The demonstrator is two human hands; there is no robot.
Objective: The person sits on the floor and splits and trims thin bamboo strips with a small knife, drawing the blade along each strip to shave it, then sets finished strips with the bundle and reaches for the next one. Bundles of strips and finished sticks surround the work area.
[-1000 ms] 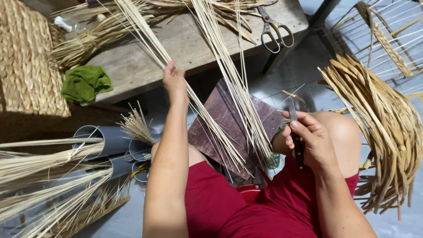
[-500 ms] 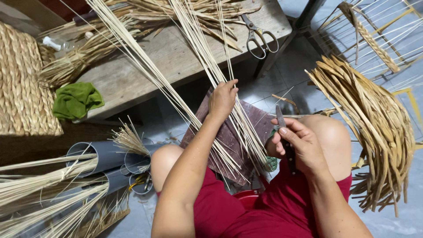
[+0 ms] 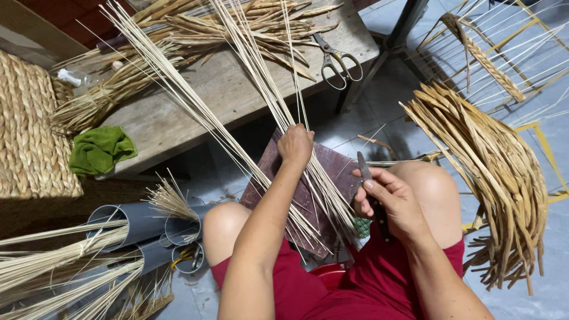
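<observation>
My left hand (image 3: pixel 295 144) is closed around a bundle of thin pale sticks (image 3: pixel 255 65) that fans upward over a wooden bench (image 3: pixel 195 101). The lower ends of the sticks rest on a dark board (image 3: pixel 332 169) lying across my knees. My right hand (image 3: pixel 388 198) grips a small knife (image 3: pixel 364 172) with its blade pointing up, just right of the sticks. I sit in red shorts with both knees bare.
Scissors (image 3: pixel 338 59) and dried reeds (image 3: pixel 195 26) lie on the bench, with a green cloth (image 3: pixel 99 149) at its edge. A woven basket (image 3: pixel 29 136) stands left. Grey pipes (image 3: pixel 139 222) hold more sticks. A heap of flat dried leaves (image 3: pixel 492 166) lies right.
My left hand has come down from high on the left sticks to the right bundle, closing on it near the board. The right hand with the knife stays put.
</observation>
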